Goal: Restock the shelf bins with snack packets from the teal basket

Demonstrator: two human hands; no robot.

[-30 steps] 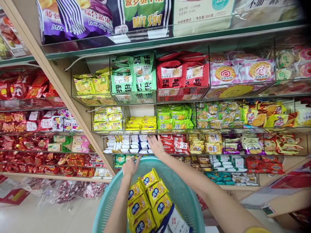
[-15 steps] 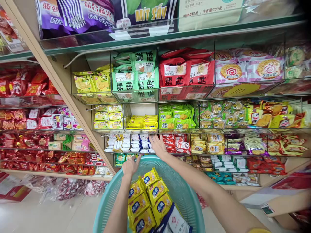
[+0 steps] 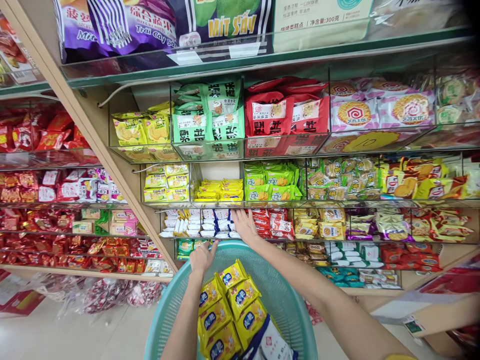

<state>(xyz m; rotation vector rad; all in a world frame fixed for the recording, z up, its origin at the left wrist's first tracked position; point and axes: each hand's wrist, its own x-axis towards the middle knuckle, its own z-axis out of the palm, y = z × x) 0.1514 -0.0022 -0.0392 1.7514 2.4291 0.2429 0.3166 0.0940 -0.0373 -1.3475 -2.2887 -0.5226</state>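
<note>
A round turquoise plastic basket [image 3: 296, 305] takes up the bottom middle of the view. In it lie several yellow snack packets [image 3: 221, 320] and a white and dark-blue packet [image 3: 275, 345]. My left hand [image 3: 202, 257] is curled over the basket's far rim, with its fingertips partly hidden. My right hand [image 3: 245, 227] reaches past the rim into a low shelf compartment. Its fingers are stretched out flat, at the border between small white and blue packets [image 3: 222, 225] and red and white packets [image 3: 277, 224]. I see nothing held in it.
Glass-fronted shelves [image 3: 210, 204] of packaged snacks span the view, with green packets [image 3: 272, 185] and yellow packets [image 3: 219, 190] just above my right hand. A slanted wooden upright [image 3: 108, 160] stands at the left. Plastic bags [image 3: 105, 292] lie on the tiled floor.
The view has shifted very slightly. Both hands and the basket stay in almost the same places, and the packets in the basket look unchanged.
</note>
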